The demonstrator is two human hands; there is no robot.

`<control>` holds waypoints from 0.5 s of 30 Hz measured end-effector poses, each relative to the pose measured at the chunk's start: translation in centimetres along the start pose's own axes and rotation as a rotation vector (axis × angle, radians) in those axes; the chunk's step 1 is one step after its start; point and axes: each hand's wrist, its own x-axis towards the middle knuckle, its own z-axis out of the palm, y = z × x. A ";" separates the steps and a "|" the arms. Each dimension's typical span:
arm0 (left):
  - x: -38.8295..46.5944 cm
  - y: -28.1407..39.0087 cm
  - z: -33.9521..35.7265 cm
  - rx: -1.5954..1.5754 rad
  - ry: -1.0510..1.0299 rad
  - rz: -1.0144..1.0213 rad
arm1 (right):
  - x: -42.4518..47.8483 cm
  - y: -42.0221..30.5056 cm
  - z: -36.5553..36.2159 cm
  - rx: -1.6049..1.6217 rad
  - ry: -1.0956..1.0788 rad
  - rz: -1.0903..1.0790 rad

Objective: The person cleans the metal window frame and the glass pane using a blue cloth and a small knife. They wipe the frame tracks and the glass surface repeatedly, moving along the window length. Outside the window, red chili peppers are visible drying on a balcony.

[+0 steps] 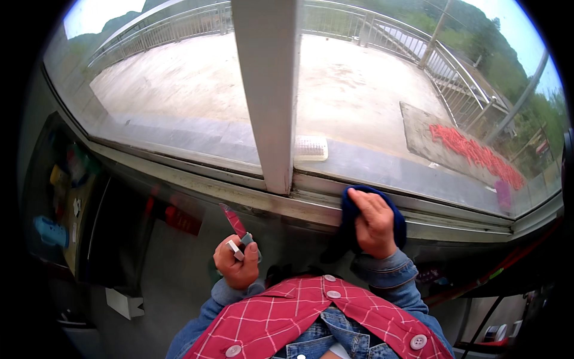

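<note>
A dark blue cloth (398, 224) lies over the lower track of a sliding window (314, 208), right of the upright frame post. My right hand (376, 222) rests on the cloth, its fingers pointing up toward the glass; whether they grip it cannot be told. My left hand (237, 262) is closed around a small tool with a grey-green handle (246, 239) and a flat blade (233, 221), which looks red where it overlaps or reflects checked material. A white piece (235, 250) sticks out of the same fist. The left hand is below the window ledge, apart from it.
The window's upright post (269, 89) stands ahead. Beyond the glass are a white plastic basket (311, 148), a board with red items (475, 150) and a metal railing (462, 85). At left is a cluttered table (74, 224); a white box (124, 303) sits low beside it.
</note>
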 end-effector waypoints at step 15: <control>-0.6 -1.5 -3.6 0.080 0.087 -0.115 | 2.3 -4.6 9.1 -0.626 -0.117 -0.099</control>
